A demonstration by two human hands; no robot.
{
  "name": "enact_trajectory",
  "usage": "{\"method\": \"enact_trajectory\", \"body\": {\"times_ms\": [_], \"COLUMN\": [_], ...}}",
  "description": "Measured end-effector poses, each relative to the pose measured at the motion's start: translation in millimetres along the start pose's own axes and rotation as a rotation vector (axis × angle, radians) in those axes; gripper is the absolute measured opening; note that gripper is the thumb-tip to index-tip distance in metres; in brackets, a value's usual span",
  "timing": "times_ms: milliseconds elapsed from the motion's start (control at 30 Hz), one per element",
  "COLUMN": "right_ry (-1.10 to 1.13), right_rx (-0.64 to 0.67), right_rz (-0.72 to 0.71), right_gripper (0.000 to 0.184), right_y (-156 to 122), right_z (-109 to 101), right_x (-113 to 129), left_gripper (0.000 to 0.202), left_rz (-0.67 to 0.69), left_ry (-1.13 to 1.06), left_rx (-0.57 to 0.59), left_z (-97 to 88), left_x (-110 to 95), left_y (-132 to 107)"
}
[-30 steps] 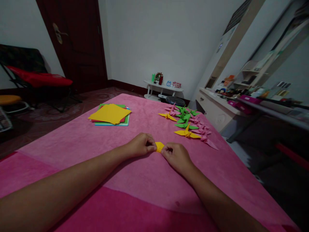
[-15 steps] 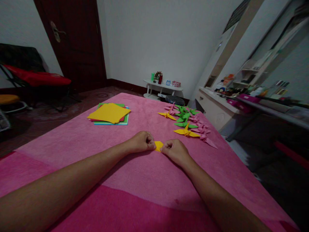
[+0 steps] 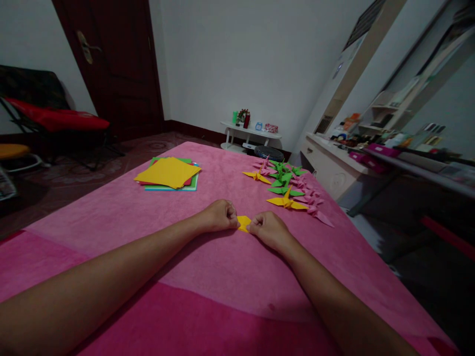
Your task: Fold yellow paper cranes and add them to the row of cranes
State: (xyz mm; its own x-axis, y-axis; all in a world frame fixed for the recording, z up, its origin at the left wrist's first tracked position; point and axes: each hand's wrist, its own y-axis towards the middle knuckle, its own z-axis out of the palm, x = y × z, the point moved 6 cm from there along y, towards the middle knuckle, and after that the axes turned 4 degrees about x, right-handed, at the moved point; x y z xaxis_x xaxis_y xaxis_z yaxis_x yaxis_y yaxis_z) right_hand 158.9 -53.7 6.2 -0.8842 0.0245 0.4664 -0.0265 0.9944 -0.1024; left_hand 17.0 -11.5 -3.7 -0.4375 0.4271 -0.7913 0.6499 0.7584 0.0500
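Beyond the left hand and to its left lies a stack of coloured paper [image 3: 168, 172], yellow sheets on top. The left hand [image 3: 219, 216], fingers curled, pinches the left end of a small folded yellow paper [image 3: 244, 222], which sits between the two hands, low over the pink cloth [image 3: 200, 291]. The right hand [image 3: 270, 229], likewise curled, pinches its right end. Past the right hand stands a yellow crane [image 3: 287, 201], near green and pink cranes [image 3: 285, 173].
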Motion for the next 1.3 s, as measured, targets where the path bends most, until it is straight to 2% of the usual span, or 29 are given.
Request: {"method": "enact_trajectory", "body": {"times_ms": [567,767,933,1067,1200,1300], "right_ry": [-0.123,-0.136,-0.105,-0.035,0.026,0.073], "right_rx": [-0.031,-0.046,-0.038,-0.075,-0.163,-0.131], "right_rz": [-0.026,-0.046,-0.074,-0.118,-0.162,-0.159], "right_gripper": [0.013,0.013,0.01,0.004,0.024,0.032], "right_y": [1.3,3.0,5.8,4.5,3.9,5.9], "right_z": [-0.7,0.5,3.0,3.0,-1.5,-2.7], "right_x": [5.8,4.7,1.2,-1.6,-4.1,-5.2], "left_gripper": [0.013,0.009,0.011,0.012,0.024,0.025], "left_rz": [-0.026,-0.023,0.024,0.008,0.016,0.045], "left_ry": [0.053,0.129,0.183,0.198,0.198,0.175], "left_rx": [-0.031,-0.079,-0.058,-0.08,-0.058,-0.026], "left_z": [2.2,0.4,0.8,-3.2,-8.0,-9.8], "left_x": [-1.3,-5.8,-7.8,-7.7,-7.3,-5.5], "left_y": [1.0,-1.1,-2.2,-4.5,-5.9,-5.7]}}
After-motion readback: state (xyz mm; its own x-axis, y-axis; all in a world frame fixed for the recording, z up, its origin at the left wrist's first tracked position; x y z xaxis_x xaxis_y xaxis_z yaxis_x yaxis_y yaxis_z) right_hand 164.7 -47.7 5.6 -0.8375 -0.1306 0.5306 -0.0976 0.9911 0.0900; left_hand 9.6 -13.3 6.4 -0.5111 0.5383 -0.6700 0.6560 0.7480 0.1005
